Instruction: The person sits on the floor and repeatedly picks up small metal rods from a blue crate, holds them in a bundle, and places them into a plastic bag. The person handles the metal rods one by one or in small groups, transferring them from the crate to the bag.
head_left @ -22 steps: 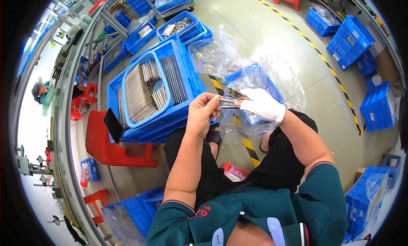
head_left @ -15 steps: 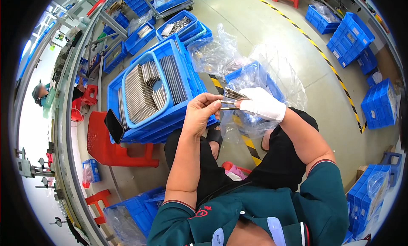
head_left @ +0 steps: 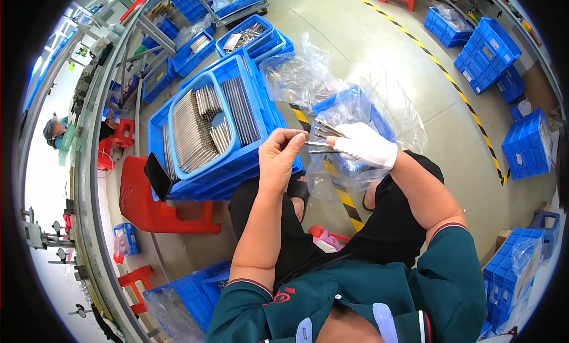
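My right hand (head_left: 364, 146), in a white glove, is closed around several thin metal rods (head_left: 325, 129) that fan out to the left from its fingers. My bare left hand (head_left: 278, 156) is closed in a pinch, thumb and forefinger meeting at the tip of one of these rods. Its other fingers are partly hidden. Left of my hands, a light-blue tray (head_left: 173, 135) holds many similar rods laid side by side. It rests in a blue crate (head_left: 261, 88) with darker rods beside it. Beneath my right hand is a blue bin (head_left: 384, 126) lined with clear plastic.
A black phone-like slab (head_left: 157, 177) leans on the crate's near corner, beside a red stool (head_left: 139, 195). Clear plastic bags (head_left: 299, 73) lie beyond my hands. More blue crates (head_left: 486, 52) stand at right. A metal frame (head_left: 89, 165) runs along the left.
My left hand has drawn slightly left, its fingertips shifting from over the rods to one rod's tip. The rods in my right hand are spread a little wider.
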`<state>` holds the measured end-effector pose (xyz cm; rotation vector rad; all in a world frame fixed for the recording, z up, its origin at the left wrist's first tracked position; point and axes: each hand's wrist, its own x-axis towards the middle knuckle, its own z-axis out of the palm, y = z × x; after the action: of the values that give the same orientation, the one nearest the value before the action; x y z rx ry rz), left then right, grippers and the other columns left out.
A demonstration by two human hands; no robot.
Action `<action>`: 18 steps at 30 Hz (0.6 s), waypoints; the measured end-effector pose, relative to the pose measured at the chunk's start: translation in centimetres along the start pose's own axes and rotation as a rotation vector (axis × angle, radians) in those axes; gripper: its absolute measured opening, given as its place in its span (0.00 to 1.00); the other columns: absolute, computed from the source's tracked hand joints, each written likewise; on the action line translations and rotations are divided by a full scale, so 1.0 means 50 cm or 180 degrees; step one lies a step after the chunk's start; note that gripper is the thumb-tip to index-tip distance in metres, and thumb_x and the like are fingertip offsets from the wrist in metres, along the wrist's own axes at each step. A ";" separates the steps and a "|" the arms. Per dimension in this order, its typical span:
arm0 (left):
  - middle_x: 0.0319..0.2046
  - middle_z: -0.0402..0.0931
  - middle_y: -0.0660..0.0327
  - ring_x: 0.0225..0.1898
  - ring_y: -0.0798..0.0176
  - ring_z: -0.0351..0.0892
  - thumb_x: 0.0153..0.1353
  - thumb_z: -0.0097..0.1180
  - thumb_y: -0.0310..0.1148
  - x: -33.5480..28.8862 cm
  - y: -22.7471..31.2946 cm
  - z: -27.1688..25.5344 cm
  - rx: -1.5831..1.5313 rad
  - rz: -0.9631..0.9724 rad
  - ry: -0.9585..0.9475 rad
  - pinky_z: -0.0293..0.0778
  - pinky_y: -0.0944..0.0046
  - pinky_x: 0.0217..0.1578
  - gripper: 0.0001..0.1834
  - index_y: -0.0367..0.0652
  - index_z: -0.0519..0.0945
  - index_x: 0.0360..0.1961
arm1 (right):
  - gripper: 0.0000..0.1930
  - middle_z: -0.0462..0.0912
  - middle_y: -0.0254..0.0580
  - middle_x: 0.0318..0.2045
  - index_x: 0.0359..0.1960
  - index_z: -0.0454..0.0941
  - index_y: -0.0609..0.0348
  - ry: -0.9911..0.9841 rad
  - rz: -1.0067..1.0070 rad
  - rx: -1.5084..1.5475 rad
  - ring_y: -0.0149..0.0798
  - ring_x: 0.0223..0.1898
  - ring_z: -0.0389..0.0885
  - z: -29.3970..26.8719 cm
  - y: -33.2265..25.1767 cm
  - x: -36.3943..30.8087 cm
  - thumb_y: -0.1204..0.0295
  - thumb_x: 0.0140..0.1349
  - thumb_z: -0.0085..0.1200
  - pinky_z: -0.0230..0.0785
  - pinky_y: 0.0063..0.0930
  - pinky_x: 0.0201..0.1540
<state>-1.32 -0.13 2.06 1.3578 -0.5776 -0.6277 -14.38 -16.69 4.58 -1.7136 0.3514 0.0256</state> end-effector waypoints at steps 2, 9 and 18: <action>0.27 0.72 0.69 0.29 0.77 0.66 0.58 0.61 0.32 0.005 -0.009 -0.006 0.0135 0.0092 -0.0015 0.63 0.75 0.32 0.09 0.36 0.81 0.34 | 0.15 0.67 0.29 0.18 0.28 0.75 0.61 -0.0017 0.0053 -0.0111 0.23 0.21 0.62 0.013 0.003 0.004 0.61 0.63 0.51 0.56 0.22 0.23; 0.31 0.71 0.67 0.33 0.75 0.65 0.56 0.62 0.31 0.001 -0.016 0.003 0.0100 0.0054 -0.0253 0.62 0.74 0.34 0.09 0.35 0.80 0.30 | 0.17 0.74 0.49 0.20 0.28 0.75 0.61 0.0335 -0.0712 -0.1327 0.42 0.22 0.73 0.021 0.040 0.021 0.58 0.62 0.49 0.64 0.34 0.28; 0.30 0.71 0.65 0.35 0.70 0.66 0.50 0.66 0.30 0.003 -0.038 -0.001 0.0309 0.0286 -0.0016 0.61 0.71 0.36 0.08 0.37 0.81 0.27 | 0.18 0.78 0.47 0.22 0.28 0.76 0.55 0.0822 -0.0649 -0.2098 0.52 0.27 0.78 0.059 0.006 -0.001 0.54 0.63 0.45 0.68 0.42 0.32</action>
<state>-1.32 -0.41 0.16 1.4130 -0.6766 -0.5360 -13.95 -13.89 3.79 -2.4090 0.3809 -0.2571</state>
